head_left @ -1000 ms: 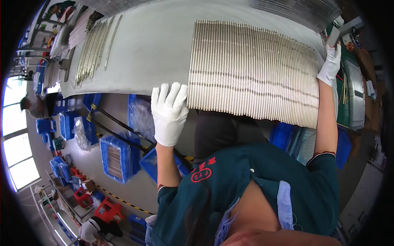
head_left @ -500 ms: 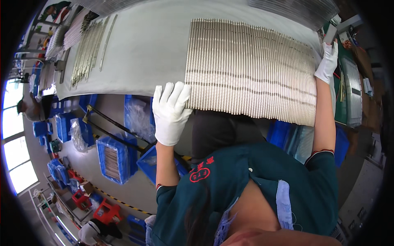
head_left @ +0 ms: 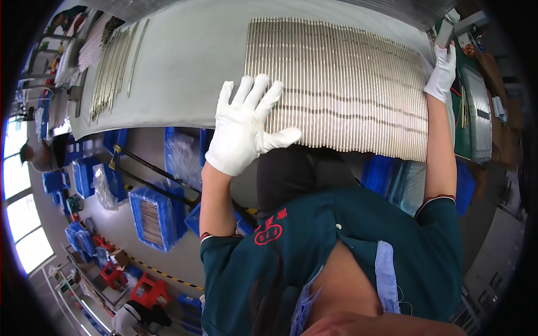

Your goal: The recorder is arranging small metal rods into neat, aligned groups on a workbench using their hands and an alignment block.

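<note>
A wide row of thin silvery metal tubes [head_left: 336,84] lies side by side on the pale table cover, its near ends at the table's front edge. My left hand [head_left: 241,129], in a white glove, is spread wide over the row's left edge, thumb out to the right over the near ends. Whether it touches the tubes, I cannot tell. Beyond the row's right side, my right hand [head_left: 441,77], in a white glove with bare fingertips, closes on the near end of a grey rectangular block [head_left: 445,32]. My right forearm runs along the row's right edge.
Several loose rods [head_left: 115,73] lie at the table's far left. Clear plastic sheeting [head_left: 386,11] covers the far edge. A green surface [head_left: 464,129] with a bundle of tubes [head_left: 478,115] stands at right. Blue crates [head_left: 151,218] and a trolley handle [head_left: 151,168] are on the floor at left.
My left hand has moved from the row's near left corner farther up over its left edge, and its fingers and thumb have spread. My right hand stays at the grey block.
</note>
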A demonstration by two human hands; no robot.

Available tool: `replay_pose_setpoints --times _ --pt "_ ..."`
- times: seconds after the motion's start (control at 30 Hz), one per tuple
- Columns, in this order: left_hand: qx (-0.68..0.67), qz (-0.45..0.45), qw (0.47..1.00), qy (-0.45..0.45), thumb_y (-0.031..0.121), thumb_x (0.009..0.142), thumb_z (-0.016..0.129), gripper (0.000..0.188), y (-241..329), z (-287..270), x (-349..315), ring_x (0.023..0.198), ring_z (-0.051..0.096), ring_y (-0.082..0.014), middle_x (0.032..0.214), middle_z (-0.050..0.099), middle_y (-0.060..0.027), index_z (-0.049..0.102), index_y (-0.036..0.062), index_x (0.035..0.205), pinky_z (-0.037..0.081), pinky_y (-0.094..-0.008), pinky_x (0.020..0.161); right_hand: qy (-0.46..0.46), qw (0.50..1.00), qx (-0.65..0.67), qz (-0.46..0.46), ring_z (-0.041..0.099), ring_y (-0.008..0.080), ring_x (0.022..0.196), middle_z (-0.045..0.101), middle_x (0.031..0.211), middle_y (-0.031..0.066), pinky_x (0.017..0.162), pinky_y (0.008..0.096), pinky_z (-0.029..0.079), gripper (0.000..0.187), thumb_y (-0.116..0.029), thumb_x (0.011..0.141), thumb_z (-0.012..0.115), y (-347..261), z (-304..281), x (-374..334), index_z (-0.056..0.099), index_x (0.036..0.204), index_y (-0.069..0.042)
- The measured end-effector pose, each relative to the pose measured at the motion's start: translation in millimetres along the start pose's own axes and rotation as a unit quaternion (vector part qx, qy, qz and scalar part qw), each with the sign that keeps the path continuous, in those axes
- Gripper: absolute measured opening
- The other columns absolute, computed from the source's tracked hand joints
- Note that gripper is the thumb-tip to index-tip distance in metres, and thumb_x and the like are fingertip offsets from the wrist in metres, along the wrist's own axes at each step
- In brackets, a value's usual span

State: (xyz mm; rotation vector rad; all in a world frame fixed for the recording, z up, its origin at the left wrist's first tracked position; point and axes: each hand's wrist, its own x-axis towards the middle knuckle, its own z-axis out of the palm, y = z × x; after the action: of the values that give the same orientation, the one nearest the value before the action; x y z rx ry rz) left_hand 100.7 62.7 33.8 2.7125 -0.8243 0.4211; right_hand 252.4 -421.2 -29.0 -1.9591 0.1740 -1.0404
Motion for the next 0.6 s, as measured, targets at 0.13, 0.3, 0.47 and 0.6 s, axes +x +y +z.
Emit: replay_pose_setpoints --times 0.13,0.3,0.47,0.6 --pt "0.082 -0.003 0.995 0.064 0.053 0.095 0.063 0.058 -38 5 29 0.113 0.059 -0.0303 0.125 0.066 -0.0104 0.066 0.0058 0.128 0.042 -0.0502 0.104 -0.015 1.000 -0.010 0.008 0.065 0.0262 0.117 0.066 0.135 0.0174 0.103 0.0328 0.047 0.066 -0.049 0.100 0.066 -6 0 2 0.056 0.144 -0.002" --pt "0.041 0.062 0.996 0.040 0.048 0.101 0.054 0.051 -62 41 68 0.121 0.056 -0.0245 0.131 0.062 -0.0077 0.062 0.0098 0.134 0.039 -0.0470 0.106 -0.020 0.999 0.038 0.032 0.063 0.0214 0.115 0.067 0.133 0.0164 0.103 0.0307 0.046 0.067 -0.046 0.100 0.068 -9 10 2 0.054 0.146 0.000" --pt "0.079 0.079 0.994 -0.015 0.044 0.103 0.051 0.052 -42 47 77 0.134 0.052 -0.0325 0.149 0.055 -0.0138 0.058 0.0121 0.144 0.033 -0.0523 0.116 -0.018 0.998 0.044 0.035 0.063 0.0214 0.115 0.066 0.134 0.0178 0.103 0.0310 0.047 0.071 -0.047 0.099 0.069 6 -2 6 0.051 0.148 0.000" --pt "0.161 0.128 0.978 -0.031 0.031 0.100 0.055 0.038 -71 38 64 0.135 0.051 -0.0336 0.149 0.055 -0.0115 0.062 0.0243 0.137 0.039 -0.0559 0.109 -0.019 1.000 -0.016 0.006 0.064 0.0211 0.113 0.068 0.131 0.0154 0.102 0.0306 0.047 0.058 -0.041 0.104 0.063 19 -7 13 0.054 0.145 0.000"
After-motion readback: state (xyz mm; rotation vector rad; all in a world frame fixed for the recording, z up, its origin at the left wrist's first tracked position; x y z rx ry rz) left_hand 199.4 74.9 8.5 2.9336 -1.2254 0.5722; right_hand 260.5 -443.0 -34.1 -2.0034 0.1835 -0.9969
